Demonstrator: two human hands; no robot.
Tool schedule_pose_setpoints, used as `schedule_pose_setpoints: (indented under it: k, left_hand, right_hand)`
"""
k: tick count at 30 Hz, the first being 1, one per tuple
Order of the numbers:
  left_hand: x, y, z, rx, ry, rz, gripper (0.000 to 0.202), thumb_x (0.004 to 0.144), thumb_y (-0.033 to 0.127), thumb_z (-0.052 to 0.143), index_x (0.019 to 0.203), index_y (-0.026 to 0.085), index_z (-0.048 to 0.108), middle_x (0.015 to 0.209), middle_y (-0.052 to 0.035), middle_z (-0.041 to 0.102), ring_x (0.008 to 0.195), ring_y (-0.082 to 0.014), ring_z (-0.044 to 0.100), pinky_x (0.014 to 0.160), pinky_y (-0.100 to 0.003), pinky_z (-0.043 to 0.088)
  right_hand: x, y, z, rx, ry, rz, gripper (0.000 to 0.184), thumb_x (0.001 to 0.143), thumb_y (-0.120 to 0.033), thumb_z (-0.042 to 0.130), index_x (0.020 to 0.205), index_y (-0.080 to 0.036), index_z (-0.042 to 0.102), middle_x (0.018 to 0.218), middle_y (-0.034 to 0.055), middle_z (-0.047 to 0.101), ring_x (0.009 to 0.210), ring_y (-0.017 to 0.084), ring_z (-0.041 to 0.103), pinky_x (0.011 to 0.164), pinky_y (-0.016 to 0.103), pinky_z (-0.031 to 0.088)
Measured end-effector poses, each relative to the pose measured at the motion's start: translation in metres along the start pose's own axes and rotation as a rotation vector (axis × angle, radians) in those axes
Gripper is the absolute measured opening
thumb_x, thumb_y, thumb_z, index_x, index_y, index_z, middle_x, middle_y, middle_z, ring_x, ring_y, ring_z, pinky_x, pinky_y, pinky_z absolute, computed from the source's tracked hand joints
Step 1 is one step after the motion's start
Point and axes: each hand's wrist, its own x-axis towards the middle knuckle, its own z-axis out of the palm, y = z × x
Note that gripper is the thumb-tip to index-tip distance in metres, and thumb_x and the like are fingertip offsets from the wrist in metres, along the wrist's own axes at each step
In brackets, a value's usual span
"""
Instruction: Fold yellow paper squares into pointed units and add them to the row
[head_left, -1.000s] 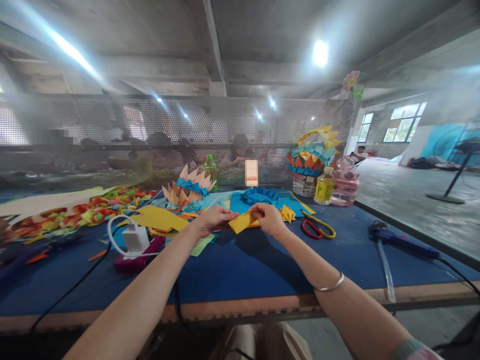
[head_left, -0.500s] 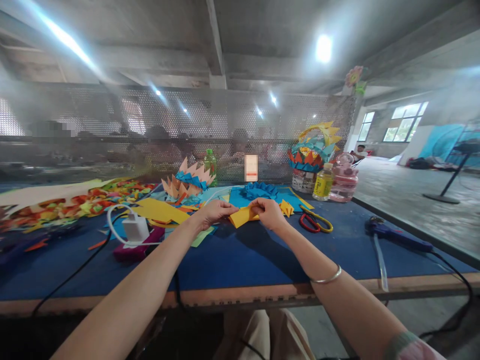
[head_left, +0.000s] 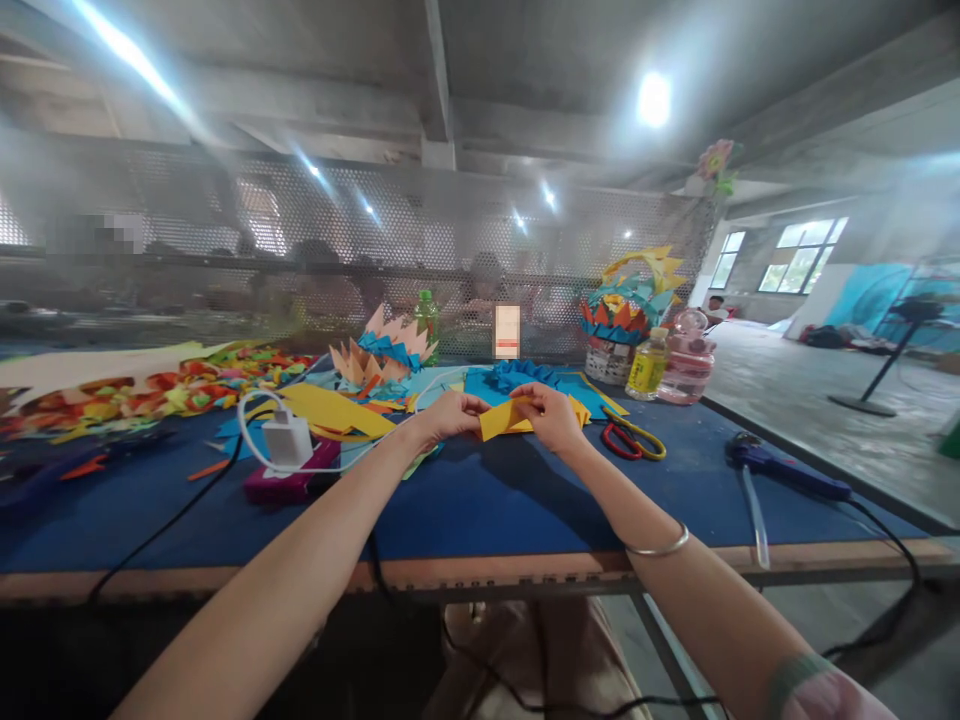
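A folded piece of yellow paper (head_left: 499,419) is held a little above the blue table (head_left: 480,500), between both hands. My left hand (head_left: 448,416) pinches its left end and my right hand (head_left: 553,417) pinches its right end, fingers closed on the paper. Just behind lie blue paper sheets with a blue folded paper ring (head_left: 525,376). Small folded yellow pieces (head_left: 579,408) lie right of my right hand.
Red and yellow scissors (head_left: 631,439) lie right of my hands. A blue glue gun (head_left: 780,470) with a cable lies further right. A white charger (head_left: 285,440) on a magenta box sits to the left. Paper crowns, a paper basket (head_left: 626,310), bottles and a mesh screen stand behind.
The hands keep their hold on the yellow paper and have lifted it slightly. The view has shifted a little, so the table's things sit further right and higher in the picture.
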Motion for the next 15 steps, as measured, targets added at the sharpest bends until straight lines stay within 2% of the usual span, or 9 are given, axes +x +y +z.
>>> schedule_pose_setpoints:
  k: [6,15]
  left_hand:
    - [0.004,-0.003,0.003,-0.016,-0.027,-0.015,0.032,0.097,0.033,0.063,0.124,0.016,0.059,0.123,-0.0096,0.062,0.102,-0.0232,0.065,0.085,-0.043,0.057]
    - [-0.007,0.008,0.008,-0.034,-0.061,-0.017,0.031,0.098,0.033,0.062,0.123,0.016,0.059,0.12,-0.0092,0.063,0.099,-0.0224,0.066,0.083,-0.042,0.058]
  right_hand:
    - [0.0,-0.003,0.0,0.028,-0.005,-0.047,0.031,0.097,-0.036,0.062,0.122,-0.017,0.06,0.12,0.0079,0.064,0.099,0.021,0.066,0.085,0.041,0.057]
    - [0.0,-0.006,0.0,0.021,-0.001,-0.132,0.03,0.098,-0.035,0.061,0.121,-0.017,0.061,0.117,0.0074,0.064,0.096,0.02,0.066,0.082,0.039,0.058]
